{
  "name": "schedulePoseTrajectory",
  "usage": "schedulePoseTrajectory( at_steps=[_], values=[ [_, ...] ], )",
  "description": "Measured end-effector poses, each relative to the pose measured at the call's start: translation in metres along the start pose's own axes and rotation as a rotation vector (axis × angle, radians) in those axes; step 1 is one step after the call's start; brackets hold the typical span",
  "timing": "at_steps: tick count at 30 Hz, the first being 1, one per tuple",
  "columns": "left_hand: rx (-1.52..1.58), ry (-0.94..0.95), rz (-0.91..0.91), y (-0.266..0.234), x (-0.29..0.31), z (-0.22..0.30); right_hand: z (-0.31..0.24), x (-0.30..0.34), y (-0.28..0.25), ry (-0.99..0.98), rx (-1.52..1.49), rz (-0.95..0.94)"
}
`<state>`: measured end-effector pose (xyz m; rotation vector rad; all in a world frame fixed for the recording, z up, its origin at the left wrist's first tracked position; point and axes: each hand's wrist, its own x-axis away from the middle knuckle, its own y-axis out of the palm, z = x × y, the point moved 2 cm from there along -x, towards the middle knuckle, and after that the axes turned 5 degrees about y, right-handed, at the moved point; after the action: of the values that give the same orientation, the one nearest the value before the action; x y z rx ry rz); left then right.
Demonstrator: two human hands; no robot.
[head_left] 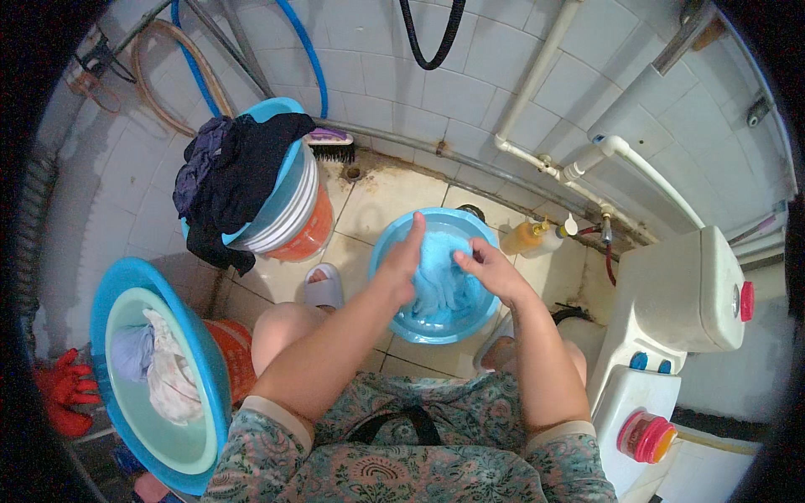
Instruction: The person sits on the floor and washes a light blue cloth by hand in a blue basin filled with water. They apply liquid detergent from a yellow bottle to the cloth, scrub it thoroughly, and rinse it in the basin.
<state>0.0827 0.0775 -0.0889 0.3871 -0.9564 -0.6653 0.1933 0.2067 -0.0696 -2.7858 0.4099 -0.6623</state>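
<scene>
A round blue basin stands on the tiled floor between my feet. In it, a soft light-blue cloth lies bunched in water. My left hand is over the basin's left side, flat and seen edge-on, with nothing visible in it. At the right rim is my right hand, its thumb and forefinger apart beside the cloth. Its other fingers are partly hidden, and neither hand visibly grips the cloth.
Left, dark clothes overhang a basin on stacked buckets. Nearer, a green basin with laundry nests in a larger blue one. Pump bottles, a toilet and a pink-lidded jar stand right. A brush lies behind.
</scene>
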Motion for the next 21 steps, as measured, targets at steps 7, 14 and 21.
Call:
schedulePoseTrajectory(
  at_steps=[7, 14, 21],
  values=[
    [-0.137, 0.231, 0.037, -0.024, -0.029, -0.002, 0.044, -0.002, -0.004, 0.265, -0.44, 0.174],
    [-1.2, 0.547, 0.172, -0.068, -0.067, -0.061, 0.108, -0.042, 0.022, 0.318, -0.171, 0.122],
    [-1.781, 0.276, 0.018, -0.075, -0.11, -0.083, 0.127, -0.096, 0.009, 0.34, -0.309, -0.068]
  ],
)
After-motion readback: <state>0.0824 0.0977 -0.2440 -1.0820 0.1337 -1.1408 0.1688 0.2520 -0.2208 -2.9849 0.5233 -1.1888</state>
